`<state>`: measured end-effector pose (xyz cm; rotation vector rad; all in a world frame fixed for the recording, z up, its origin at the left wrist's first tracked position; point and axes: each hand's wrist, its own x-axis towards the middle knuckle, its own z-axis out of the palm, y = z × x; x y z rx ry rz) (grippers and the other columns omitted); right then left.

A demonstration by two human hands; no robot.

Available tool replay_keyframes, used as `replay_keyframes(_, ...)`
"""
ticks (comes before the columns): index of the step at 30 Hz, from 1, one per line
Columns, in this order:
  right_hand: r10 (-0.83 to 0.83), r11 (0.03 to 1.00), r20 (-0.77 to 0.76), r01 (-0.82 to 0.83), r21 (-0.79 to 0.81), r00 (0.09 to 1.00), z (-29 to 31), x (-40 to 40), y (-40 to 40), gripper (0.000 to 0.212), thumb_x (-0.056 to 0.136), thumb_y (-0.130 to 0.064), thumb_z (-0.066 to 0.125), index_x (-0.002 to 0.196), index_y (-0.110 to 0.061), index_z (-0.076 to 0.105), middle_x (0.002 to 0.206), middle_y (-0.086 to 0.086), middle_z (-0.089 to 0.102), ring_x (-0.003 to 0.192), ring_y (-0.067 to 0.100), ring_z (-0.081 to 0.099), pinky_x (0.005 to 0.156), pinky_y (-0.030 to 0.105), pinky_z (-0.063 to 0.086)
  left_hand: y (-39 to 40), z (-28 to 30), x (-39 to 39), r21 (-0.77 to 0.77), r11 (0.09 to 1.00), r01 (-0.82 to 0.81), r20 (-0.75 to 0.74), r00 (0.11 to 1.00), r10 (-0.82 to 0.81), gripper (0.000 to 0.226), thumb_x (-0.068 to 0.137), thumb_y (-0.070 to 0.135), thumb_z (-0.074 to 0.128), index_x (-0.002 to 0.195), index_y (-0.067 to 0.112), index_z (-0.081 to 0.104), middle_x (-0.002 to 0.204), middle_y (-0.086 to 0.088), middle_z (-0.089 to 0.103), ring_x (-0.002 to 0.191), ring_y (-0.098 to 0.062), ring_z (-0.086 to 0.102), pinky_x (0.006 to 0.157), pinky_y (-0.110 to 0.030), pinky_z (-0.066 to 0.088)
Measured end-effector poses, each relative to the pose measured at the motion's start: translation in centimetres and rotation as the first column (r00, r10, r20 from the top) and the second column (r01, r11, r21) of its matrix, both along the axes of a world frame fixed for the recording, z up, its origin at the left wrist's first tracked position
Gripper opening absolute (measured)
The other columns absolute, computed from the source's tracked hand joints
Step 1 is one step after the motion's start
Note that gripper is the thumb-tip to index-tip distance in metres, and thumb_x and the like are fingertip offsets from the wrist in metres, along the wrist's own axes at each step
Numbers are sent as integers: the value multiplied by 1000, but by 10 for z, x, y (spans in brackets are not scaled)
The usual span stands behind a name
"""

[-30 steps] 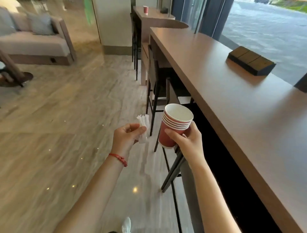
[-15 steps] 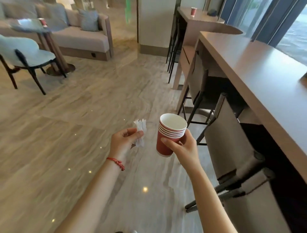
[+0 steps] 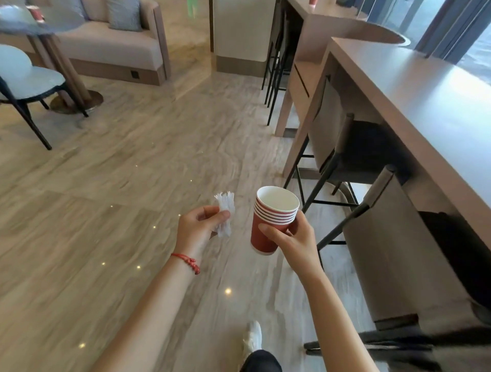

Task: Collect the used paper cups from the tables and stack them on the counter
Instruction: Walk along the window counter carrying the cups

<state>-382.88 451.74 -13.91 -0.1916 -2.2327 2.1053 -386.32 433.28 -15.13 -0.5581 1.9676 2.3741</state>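
My right hand (image 3: 291, 237) grips a stack of several nested red paper cups (image 3: 271, 221), upright, white inside, at the centre of the head view. Left of it, my left hand (image 3: 198, 229) pinches a crumpled white paper wad (image 3: 225, 213) between thumb and fingers. Another red cup (image 3: 36, 13) stands on the round table (image 3: 61, 24) at the far top left. A further red cup (image 3: 313, 2) shows at the top edge on the far counter section (image 3: 326, 16). The long brown counter (image 3: 425, 90) runs along the right.
Bar stools (image 3: 393, 239) stand tucked under the counter on my right. A pale chair (image 3: 24, 77) and a beige sofa (image 3: 111, 45) are at the upper left. Wood-look floor (image 3: 106, 186) stretches ahead. My white shoe (image 3: 253, 337) shows at the bottom.
The view has swung left and forward along the counter; the dark box on it has left the view. Both hands keep the same hold, sitting slightly lower in frame.
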Motion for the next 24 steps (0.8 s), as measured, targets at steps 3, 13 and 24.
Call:
replay_keyframes(3, -4, 1000, -2, 4, 9, 1000, -6, -42, 4, 49, 67, -14, 82, 107, -28, 57, 100, -9, 68, 93, -2, 64, 74, 14, 51, 5, -8, -40, 0, 1000, 8, 11, 1000, -8, 13, 66, 7, 79, 71, 14, 70, 63, 1, 67, 67, -20, 61, 68, -34, 50)
replay_keyframes(13, 58, 997, -20, -58, -41, 998, -5, -236, 32, 50, 69, -13, 80, 112, -24, 57, 102, -8, 68, 93, -1, 64, 73, 11, 51, 32, -10, -223, -45, 999, -19, 22, 1000, 20, 15, 63, 12, 81, 72, 14, 70, 65, -1, 70, 65, -19, 65, 66, -34, 52)
replay_keyframes(24, 98, 995, 33, -97, -37, 995, -14, -434, 34, 52, 69, -12, 81, 114, -23, 57, 105, -6, 68, 96, 2, 64, 79, 18, 51, 32, -14, -419, -47, 996, -74, 39, 996, 76, 12, 64, 12, 80, 69, 17, 71, 68, -3, 70, 69, -20, 65, 71, -36, 52)
